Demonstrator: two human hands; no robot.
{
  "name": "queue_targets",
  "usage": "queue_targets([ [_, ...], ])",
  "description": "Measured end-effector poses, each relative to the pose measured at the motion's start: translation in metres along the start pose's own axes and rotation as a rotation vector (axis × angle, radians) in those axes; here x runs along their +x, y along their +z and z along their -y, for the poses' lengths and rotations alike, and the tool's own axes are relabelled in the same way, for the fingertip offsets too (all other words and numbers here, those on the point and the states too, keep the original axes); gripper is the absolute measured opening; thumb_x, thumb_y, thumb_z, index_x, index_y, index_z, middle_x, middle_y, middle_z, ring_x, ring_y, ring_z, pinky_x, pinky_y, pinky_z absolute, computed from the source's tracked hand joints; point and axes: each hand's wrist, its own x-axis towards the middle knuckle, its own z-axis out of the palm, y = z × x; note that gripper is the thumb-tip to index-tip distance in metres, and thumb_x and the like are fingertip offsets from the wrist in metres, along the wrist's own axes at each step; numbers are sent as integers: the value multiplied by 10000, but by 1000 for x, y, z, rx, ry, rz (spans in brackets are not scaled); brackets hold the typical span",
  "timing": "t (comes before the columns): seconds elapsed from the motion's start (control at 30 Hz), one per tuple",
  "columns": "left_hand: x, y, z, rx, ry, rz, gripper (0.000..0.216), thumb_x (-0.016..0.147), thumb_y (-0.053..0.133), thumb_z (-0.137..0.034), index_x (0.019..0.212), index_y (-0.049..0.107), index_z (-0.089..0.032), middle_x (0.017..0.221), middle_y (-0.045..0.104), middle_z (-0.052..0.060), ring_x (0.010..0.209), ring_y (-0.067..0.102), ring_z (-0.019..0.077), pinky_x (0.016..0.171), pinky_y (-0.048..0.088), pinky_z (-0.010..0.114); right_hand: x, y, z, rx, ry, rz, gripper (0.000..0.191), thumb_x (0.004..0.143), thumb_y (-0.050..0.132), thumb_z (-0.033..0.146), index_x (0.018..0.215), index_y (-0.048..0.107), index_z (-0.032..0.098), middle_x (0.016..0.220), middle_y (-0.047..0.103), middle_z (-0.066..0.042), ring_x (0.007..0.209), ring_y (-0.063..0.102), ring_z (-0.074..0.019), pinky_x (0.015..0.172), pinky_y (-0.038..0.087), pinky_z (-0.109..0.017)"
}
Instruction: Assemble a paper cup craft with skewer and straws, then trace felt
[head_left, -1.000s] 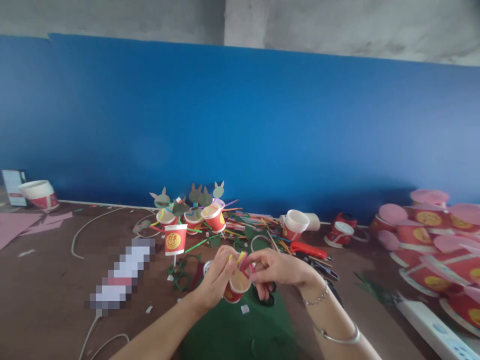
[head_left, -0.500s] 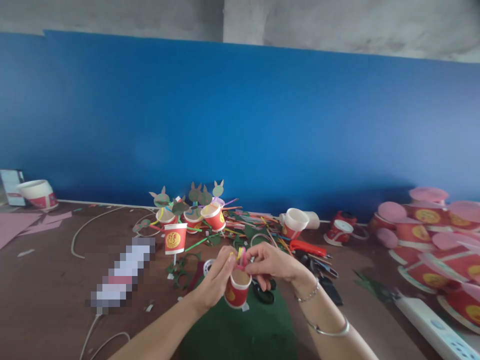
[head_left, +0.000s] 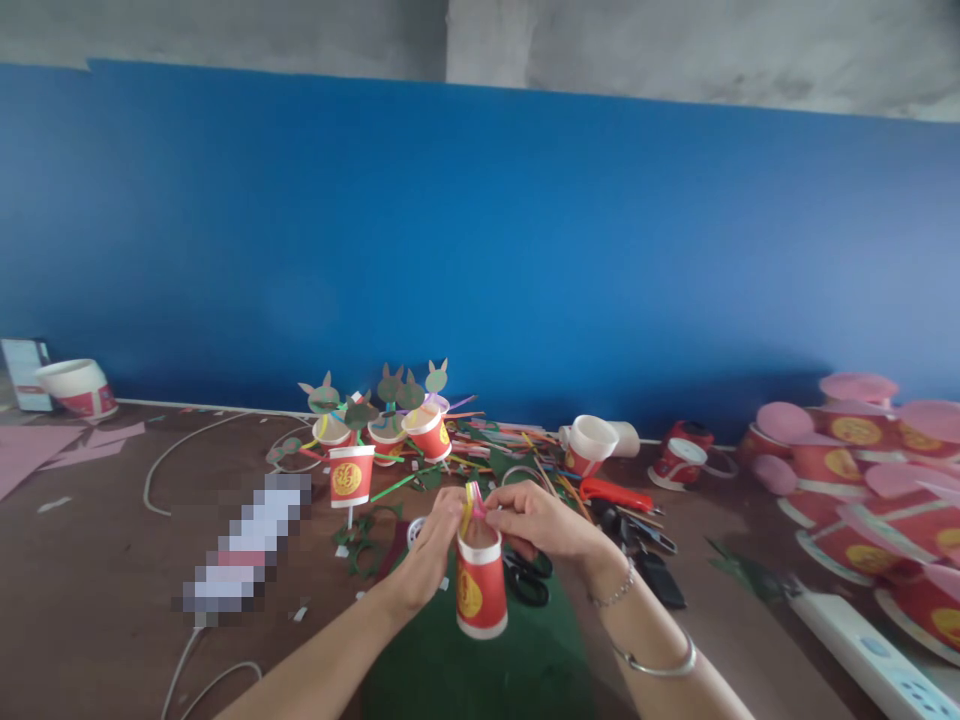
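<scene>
In the lower middle, a red paper cup (head_left: 491, 590) with a yellow round emblem and white rims hangs between my hands, over green paper. Yellow and pink bent straws (head_left: 474, 503) rise from its upper rim. My left hand (head_left: 433, 545) is closed at the cup's left upper edge, beside the yellow straw; its fingertips are partly hidden. On the other side, my right hand (head_left: 544, 520) pinches around the pink straw at the rim. Black-handled scissors (head_left: 529, 577) lie just right of the cup, and a roll of white tape (head_left: 415, 532) is left, behind my left hand.
Cups with green animal-head cutouts (head_left: 351, 475) stand at the back, near a pile of coloured straws (head_left: 495, 437). A red glue gun (head_left: 616, 494) lies right of them. Pink-topped cups (head_left: 832, 462) and a power strip (head_left: 870, 640) are at the right.
The cup has tilted, so its side and emblem face me more and its opening less. Both hands have shifted slightly; the straws stand more upright between them.
</scene>
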Motion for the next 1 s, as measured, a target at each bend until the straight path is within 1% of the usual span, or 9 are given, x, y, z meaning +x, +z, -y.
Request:
queue_targets([
  [0.1,0,1,-3,-7,-19,-21,370,913,405,-477,1007,611,-184,990,564,71,984,493,220,944,384,381,0,-2,-2,-36,-1,-24,316,861,540,461,775,581,160,410,442,76,349,351,-43,344,222,-171],
  [0.17,0,2,-2,-57,-50,-16,371,907,417,-484,978,616,-179,964,581,68,964,505,220,920,397,383,-1,-3,-4,-33,13,1,285,859,546,450,818,567,168,421,459,75,357,365,-49,346,221,-173],
  [0.27,1,5,0,-212,-114,-13,356,893,448,-486,927,609,-170,909,609,55,936,539,220,883,417,374,-1,-3,-4,-26,38,61,295,881,505,462,843,543,173,431,484,68,364,388,-57,349,235,-176],
  [0.37,2,10,0,-398,-194,-12,325,879,483,-474,876,596,-169,853,631,44,891,575,218,837,435,361,-2,-1,-1,-43,44,53,307,904,462,459,796,519,178,444,503,60,374,422,-60,358,278,-174],
  [0.47,2,13,-3,-487,-213,3,331,876,481,-485,868,587,-171,803,640,37,827,592,212,786,446,352,-3,0,3,-34,43,55,323,906,451,463,750,486,182,448,520,57,368,441,-58,365,319,-168],
  [0.57,2,15,-8,-460,-185,21,356,886,450,-500,852,583,-172,780,637,37,799,593,208,761,447,345,-3,0,5,48,50,134,347,887,462,508,811,491,170,447,543,54,348,451,-62,365,342,-167],
  [0.7,1,12,-13,-357,-152,45,382,877,445,-525,892,585,-170,868,646,64,851,589,225,788,448,362,-1,0,1,198,57,201,388,831,539,540,874,497,157,440,564,49,323,469,-70,335,327,-156],
  [0.87,0,11,-16,-342,-128,77,363,859,481,-511,943,602,-179,884,663,84,814,595,234,759,451,367,1,1,-5,291,50,156,379,818,566,526,876,505,157,410,558,54,302,465,-67,313,276,-140],
  [1.0,-1,12,-17,-380,-139,164,394,890,416,-505,970,606,-170,876,678,97,822,622,260,788,456,400,0,0,-4,322,45,197,367,810,598,490,908,527,144,425,578,44,306,479,-73,314,287,-143],
])
